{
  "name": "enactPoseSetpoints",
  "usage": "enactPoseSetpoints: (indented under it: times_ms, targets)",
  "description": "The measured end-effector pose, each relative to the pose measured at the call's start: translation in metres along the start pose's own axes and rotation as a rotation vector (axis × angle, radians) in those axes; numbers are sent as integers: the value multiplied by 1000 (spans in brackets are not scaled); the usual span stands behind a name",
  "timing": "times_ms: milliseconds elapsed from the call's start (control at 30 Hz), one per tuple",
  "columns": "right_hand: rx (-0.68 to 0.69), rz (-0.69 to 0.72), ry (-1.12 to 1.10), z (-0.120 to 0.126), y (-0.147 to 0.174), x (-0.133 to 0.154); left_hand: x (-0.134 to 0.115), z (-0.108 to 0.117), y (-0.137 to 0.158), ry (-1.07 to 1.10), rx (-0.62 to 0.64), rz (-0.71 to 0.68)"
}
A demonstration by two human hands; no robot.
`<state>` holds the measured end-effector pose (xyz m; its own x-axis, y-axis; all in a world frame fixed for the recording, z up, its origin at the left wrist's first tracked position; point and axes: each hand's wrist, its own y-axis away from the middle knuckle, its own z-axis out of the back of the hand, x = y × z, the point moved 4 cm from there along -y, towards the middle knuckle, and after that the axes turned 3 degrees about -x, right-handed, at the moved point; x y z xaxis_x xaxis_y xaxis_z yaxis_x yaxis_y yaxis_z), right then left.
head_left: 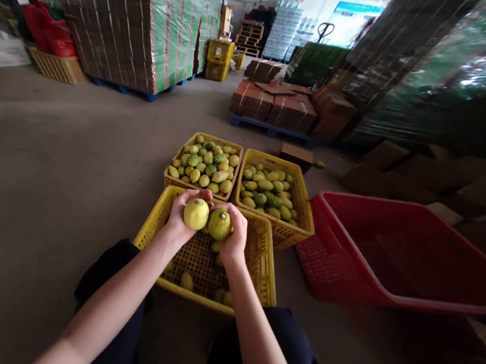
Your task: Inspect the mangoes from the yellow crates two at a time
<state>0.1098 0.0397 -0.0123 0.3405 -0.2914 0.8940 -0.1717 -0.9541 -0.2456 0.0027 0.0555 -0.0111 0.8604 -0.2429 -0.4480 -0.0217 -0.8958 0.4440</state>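
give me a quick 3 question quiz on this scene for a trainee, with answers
1. Which holds the greener lemon: A) left, B) right, C) neither?
2. True or false: the nearest yellow crate is fuller than the rear-left yellow crate.
3. What colour is the large plastic crate at the right?

Key:
1. B, the right hand.
2. False, it is much less full.
3. Red.
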Motion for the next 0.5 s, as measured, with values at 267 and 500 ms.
enactPoseSetpoints:
  times_ms: [267,500]
  targets:
    - [-308,-411,-235,6,-2,-31,6,1,-2,38,-69,47]
    - [-475,-578,-328,5,-1,-38,12,8,-14,116,-104,53]
